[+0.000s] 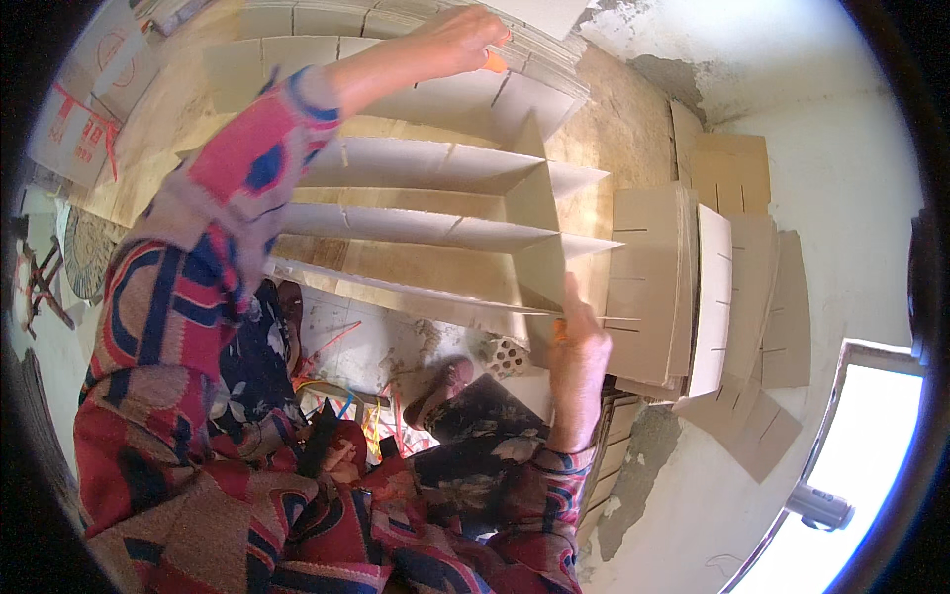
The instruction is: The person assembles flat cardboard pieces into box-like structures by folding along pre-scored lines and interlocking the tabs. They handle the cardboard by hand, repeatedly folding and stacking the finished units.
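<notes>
Long slotted cardboard strips [426, 163] stand on edge in parallel rows. A shorter cardboard cross strip [534, 203] runs through them near their right ends, at right angles. My left hand [460, 42] reaches over to the farthest strip [435, 99], its fingers curled at the top edge, an orange covering on a fingertip. At the near end of the cross strip my right hand [579, 351] pinches the cardboard where it meets the nearest strip [416, 289]. Its index finger lies along the cardboard, and orange shows at the thumb. My left fingers partly hide their grip.
Stacked slotted cardboard pieces [648, 277] stand to the right, with more sheets [737, 178] against the wall. Flat strips [534, 45] are piled at the back. A printed carton [84, 119] is at far left. Coloured straps [386, 421] lie below the wooden tabletop [386, 265].
</notes>
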Demonstrator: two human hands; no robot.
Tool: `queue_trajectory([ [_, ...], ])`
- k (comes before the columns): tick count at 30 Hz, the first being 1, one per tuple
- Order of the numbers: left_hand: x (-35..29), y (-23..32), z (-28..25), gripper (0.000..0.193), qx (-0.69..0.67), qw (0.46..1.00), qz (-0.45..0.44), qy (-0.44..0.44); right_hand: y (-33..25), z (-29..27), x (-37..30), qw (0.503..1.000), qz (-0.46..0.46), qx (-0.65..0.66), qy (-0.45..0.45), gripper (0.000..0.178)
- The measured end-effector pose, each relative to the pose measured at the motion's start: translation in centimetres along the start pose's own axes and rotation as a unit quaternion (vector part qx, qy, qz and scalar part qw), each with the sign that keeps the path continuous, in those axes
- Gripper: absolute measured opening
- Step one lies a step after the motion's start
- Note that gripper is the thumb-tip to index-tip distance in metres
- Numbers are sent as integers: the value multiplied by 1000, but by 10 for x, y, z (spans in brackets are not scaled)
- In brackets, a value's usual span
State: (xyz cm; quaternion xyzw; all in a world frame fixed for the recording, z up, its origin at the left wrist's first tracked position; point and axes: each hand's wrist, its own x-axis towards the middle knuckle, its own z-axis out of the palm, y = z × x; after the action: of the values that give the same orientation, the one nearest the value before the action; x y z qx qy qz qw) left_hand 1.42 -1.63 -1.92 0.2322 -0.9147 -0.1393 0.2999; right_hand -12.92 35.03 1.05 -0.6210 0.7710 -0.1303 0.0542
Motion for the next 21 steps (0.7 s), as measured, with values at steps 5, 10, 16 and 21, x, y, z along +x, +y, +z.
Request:
queue_trajectory([
  [5, -46, 75, -75, 45, 50, 977, -64, -199, 18, 2, 2, 1000, 20, -1, 4, 53],
  [10, -103, 42, -64, 38, 48, 960, -75, -266, 45, -34, -12, 968, 183, 139, 100, 40],
  [16, -136, -14, -38, 21, 71, 981, 40, -174, 150, -35, -30, 906, 259, -288, 173, 44],
  [21, -130, 13, -53, 27, 87, 987, 30, -132, 188, -19, -35, 923, 191, -323, 90, 36],
])
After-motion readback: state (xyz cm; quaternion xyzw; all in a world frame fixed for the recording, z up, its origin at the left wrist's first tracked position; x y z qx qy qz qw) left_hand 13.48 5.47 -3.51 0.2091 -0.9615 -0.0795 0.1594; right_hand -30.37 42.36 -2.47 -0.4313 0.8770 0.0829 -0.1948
